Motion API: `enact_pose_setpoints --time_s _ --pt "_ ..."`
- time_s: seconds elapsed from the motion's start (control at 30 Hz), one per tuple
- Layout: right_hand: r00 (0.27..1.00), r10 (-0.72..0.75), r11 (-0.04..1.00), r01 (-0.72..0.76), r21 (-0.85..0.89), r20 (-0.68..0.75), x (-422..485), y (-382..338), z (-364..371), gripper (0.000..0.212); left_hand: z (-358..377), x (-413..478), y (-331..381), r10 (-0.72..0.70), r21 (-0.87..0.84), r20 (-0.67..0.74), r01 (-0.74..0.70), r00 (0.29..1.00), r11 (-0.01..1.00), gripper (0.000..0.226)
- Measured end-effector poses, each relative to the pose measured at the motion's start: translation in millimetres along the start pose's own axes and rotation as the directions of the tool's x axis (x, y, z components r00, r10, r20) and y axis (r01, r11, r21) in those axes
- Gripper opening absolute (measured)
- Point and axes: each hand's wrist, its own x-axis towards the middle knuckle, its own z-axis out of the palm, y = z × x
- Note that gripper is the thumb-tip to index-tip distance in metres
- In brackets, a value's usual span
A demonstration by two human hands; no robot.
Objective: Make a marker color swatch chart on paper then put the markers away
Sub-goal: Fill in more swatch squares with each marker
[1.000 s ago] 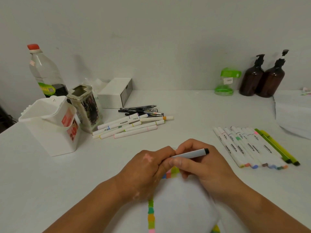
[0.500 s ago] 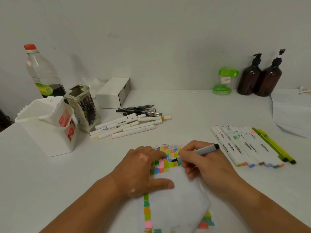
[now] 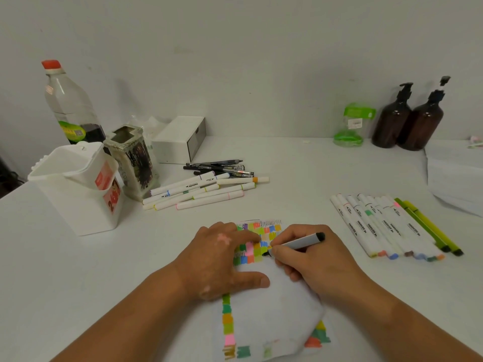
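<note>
Right grip [image 3: 313,262] pinches a marker [image 3: 303,241], tip half hidden; left grip [image 3: 217,262] lies flat on blurred paper [image 3: 274,309].

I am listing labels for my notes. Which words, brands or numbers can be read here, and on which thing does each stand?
"MARKER": on the barrels in the right row of markers and in the left pile of markers.
Red sticker on the white container: large figures, too blurred to read.
Green label on the clear bottle: unreadable.
White sticker on the green jar: unreadable.
</note>
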Motion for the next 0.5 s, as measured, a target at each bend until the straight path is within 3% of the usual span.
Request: enact_pose_setpoints --time_s 0.5 --pt "0.999 0.033 0.999 -0.033 -0.023 0.004 -1.0 -4.2 -1.4 0.007 0.0 -0.1 -0.6 -0.002 -0.004 0.001 0.002 1.000 1.000 0.086"
